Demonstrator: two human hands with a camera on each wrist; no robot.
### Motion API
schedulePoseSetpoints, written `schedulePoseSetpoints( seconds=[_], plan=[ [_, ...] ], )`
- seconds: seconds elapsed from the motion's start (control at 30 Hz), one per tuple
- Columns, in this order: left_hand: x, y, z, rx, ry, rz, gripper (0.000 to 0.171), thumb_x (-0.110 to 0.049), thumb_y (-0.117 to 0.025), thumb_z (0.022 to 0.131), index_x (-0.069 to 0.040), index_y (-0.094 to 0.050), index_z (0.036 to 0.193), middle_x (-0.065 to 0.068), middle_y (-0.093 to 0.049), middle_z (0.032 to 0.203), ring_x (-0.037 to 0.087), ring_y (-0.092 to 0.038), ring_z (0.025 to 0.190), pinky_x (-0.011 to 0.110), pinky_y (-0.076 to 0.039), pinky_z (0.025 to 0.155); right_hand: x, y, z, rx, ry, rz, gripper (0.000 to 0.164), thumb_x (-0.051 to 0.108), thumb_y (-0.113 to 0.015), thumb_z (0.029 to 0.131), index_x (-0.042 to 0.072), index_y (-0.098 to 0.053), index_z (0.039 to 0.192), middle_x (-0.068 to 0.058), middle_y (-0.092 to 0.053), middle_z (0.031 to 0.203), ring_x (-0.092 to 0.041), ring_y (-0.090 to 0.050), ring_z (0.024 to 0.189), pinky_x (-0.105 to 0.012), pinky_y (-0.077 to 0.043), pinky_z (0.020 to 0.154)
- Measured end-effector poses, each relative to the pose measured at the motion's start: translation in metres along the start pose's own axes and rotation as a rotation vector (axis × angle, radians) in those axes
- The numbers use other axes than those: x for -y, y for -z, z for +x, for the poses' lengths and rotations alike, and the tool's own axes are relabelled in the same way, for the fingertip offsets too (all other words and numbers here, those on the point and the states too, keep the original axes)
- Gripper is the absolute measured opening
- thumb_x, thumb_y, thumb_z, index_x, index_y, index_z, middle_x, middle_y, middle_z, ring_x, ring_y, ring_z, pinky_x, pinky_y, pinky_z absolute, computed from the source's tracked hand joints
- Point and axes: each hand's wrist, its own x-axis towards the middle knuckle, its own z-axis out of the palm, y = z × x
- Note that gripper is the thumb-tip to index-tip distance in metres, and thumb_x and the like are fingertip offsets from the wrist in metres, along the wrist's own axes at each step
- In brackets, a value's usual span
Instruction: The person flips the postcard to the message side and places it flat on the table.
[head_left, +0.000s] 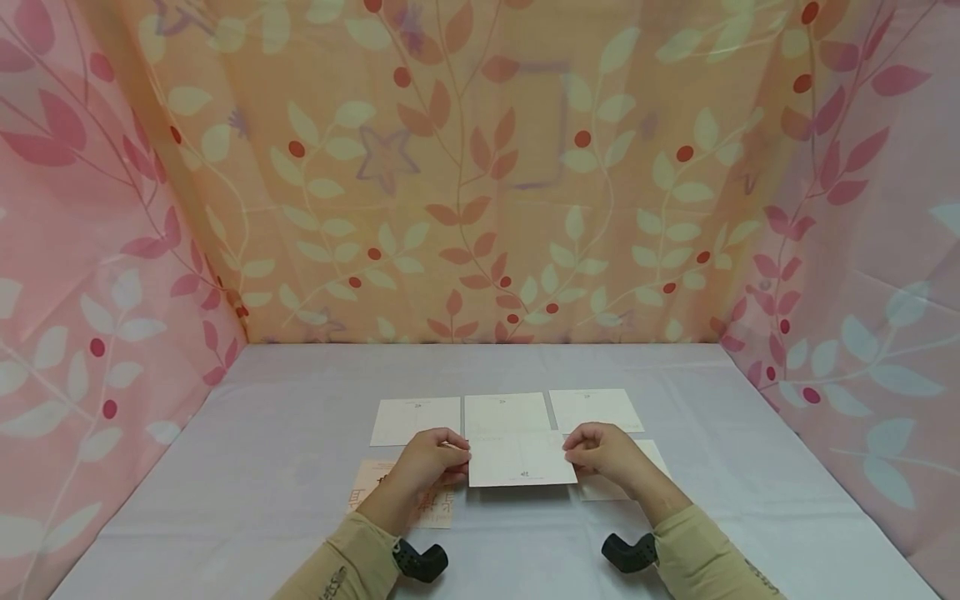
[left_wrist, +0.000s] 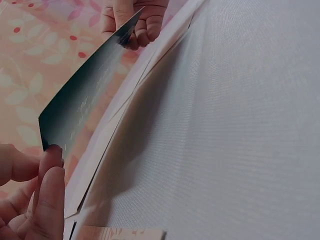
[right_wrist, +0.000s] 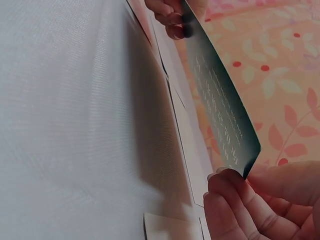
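Note:
A card (head_left: 522,460), white on the side towards the head camera, is held above the table between both hands. Its underside is dark green with pale lettering, as the card (right_wrist: 220,95) shows in the right wrist view. My left hand (head_left: 431,458) pinches the card's left edge between thumb and fingers. On the opposite edge, my right hand (head_left: 603,458) pinches it the same way. Behind it on the table lie a white card (head_left: 416,421) at left, another white card (head_left: 504,412) in the middle and a third white card (head_left: 596,408) at right.
Partly under the left arm lies a pale card with orange print (head_left: 431,510). Another white card (head_left: 603,490) is partly hidden by the right hand. A white cloth covers the table (head_left: 262,467); patterned curtains (head_left: 480,208) close off the back and sides.

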Motion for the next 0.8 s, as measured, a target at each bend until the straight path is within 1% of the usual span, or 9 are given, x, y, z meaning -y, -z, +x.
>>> schedulePoseSetpoints(
  seconds=[0.2, 0.37, 0.53, 0.63, 0.8],
  plan=[
    [0.0004, -0.0009, -0.001, -0.008, 0.02, -0.006, 0.023, -0.005, -0.064, 0.081, -0.001, -0.055, 0.102, 0.012, -0.062, 0.084, 0.017, -0.062, 0.069, 0.029, -0.053, 0.063, -0.0012, -0.0045, 0.0007, -0.053, -0.04, -0.01, 0.024, -0.002, -0.065, 0.077, -0.004, -0.051, 0.096, -0.008, -0.064, 0.071, -0.018, -0.061, 0.068, -0.033, -0.053, 0.063],
    [0.0021, -0.0013, 0.0, -0.012, 0.029, -0.009, 0.018, -0.005, -0.064, 0.082, 0.0, -0.058, 0.097, 0.012, -0.061, 0.086, 0.016, -0.061, 0.071, 0.028, -0.053, 0.064, -0.0007, -0.0061, 0.0002, -0.074, -0.061, -0.033, 0.028, 0.0, -0.067, 0.076, -0.005, -0.053, 0.099, -0.008, -0.065, 0.073, -0.017, -0.062, 0.067, -0.031, -0.053, 0.062],
    [0.0042, -0.0011, 0.0008, -0.013, 0.035, -0.001, 0.007, -0.004, -0.064, 0.082, -0.001, -0.061, 0.087, 0.011, -0.061, 0.086, 0.015, -0.061, 0.071, 0.027, -0.053, 0.065, -0.002, -0.0063, -0.0006, -0.057, -0.075, -0.03, 0.023, 0.001, -0.068, 0.076, -0.006, -0.057, 0.095, -0.008, -0.066, 0.074, -0.016, -0.062, 0.068, -0.031, -0.053, 0.064],
    [0.0049, -0.0009, 0.0014, -0.019, 0.039, 0.022, 0.005, -0.004, -0.065, 0.081, -0.003, -0.061, 0.084, 0.011, -0.061, 0.085, 0.015, -0.061, 0.07, 0.026, -0.053, 0.064, -0.0026, -0.0069, -0.0013, -0.048, -0.077, -0.02, 0.021, 0.0, -0.067, 0.076, -0.008, -0.057, 0.093, -0.008, -0.066, 0.074, -0.016, -0.061, 0.068, -0.031, -0.054, 0.064],
    [0.0059, -0.0021, 0.0021, -0.023, 0.056, 0.069, 0.006, -0.004, -0.065, 0.08, -0.006, -0.06, 0.081, 0.01, -0.061, 0.083, 0.017, -0.061, 0.07, 0.027, -0.053, 0.062, -0.0026, -0.0099, -0.001, -0.06, -0.098, -0.038, 0.017, -0.001, -0.066, 0.076, -0.007, -0.058, 0.09, -0.007, -0.065, 0.073, -0.015, -0.061, 0.068, -0.031, -0.054, 0.063]
  ],
)
